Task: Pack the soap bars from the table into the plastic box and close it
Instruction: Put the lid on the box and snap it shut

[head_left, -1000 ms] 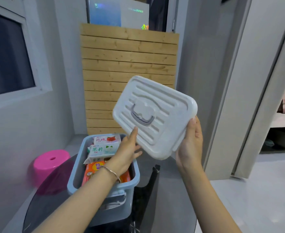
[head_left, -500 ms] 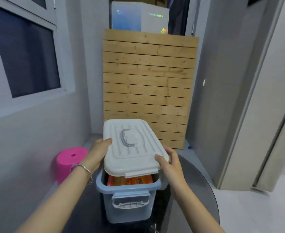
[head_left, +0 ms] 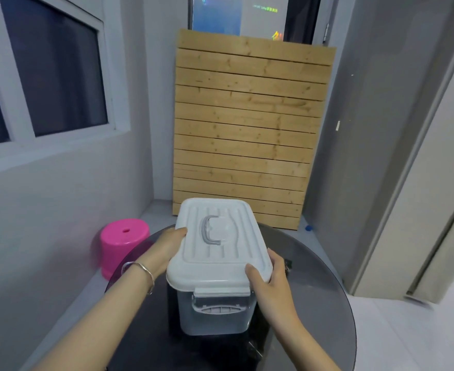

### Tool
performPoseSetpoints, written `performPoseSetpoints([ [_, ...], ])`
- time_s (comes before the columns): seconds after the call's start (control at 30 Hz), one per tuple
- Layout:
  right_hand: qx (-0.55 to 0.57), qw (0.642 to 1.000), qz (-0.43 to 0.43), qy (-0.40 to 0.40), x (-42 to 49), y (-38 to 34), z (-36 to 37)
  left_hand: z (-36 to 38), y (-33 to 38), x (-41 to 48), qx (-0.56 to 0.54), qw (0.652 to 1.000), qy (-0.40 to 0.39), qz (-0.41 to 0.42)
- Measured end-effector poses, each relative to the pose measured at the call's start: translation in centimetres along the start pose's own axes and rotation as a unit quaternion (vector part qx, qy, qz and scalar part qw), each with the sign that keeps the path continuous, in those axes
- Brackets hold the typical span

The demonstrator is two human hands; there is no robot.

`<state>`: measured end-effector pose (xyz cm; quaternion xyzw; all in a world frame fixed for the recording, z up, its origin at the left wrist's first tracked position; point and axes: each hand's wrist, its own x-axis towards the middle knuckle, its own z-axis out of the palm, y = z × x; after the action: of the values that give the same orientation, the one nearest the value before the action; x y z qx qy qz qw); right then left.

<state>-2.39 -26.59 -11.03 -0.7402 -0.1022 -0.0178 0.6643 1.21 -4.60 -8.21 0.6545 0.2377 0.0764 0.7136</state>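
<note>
The translucent blue-grey plastic box (head_left: 215, 314) stands on the round dark glass table (head_left: 314, 303). Its white ribbed lid (head_left: 217, 247), with a grey handle on top, lies flat over the whole opening. My left hand (head_left: 167, 247) grips the lid's left edge, thumb on top. My right hand (head_left: 268, 274) holds the lid's near right corner, thumb pressed on the rim. The soap bars are hidden under the lid. The front latch (head_left: 221, 291) hangs down over the box's front handle.
A pink plastic stool (head_left: 124, 242) stands on the floor left of the table. A wooden slat panel (head_left: 247, 129) leans against the back wall. A window is on the left wall, a door frame on the right.
The lid came down from tilted in the air onto the box. It was resting askew half a second ago with orange soap showing; it now covers the box fully.
</note>
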Motion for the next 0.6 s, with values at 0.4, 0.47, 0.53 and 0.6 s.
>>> performPoseSetpoints([
  [0.4,0.017,0.998,0.016,0.063,2.8,1.2,-2.1,3.1,-1.9,0.4,-0.148,0.986,0.072,-0.02],
  [0.47,0.09,0.99,0.077,0.075,3.3,1.4,-3.1,5.6,-2.2,-0.4,-0.176,0.975,0.135,-0.012],
  [0.53,0.169,0.976,0.124,0.063,3.4,2.1,-3.8,8.5,-2.2,-1.2,-0.222,0.957,0.188,-0.004],
  [0.6,0.195,0.965,0.161,0.072,3.2,2.5,-3.9,11.4,-1.9,-2.0,-0.27,0.936,0.224,-0.001],
])
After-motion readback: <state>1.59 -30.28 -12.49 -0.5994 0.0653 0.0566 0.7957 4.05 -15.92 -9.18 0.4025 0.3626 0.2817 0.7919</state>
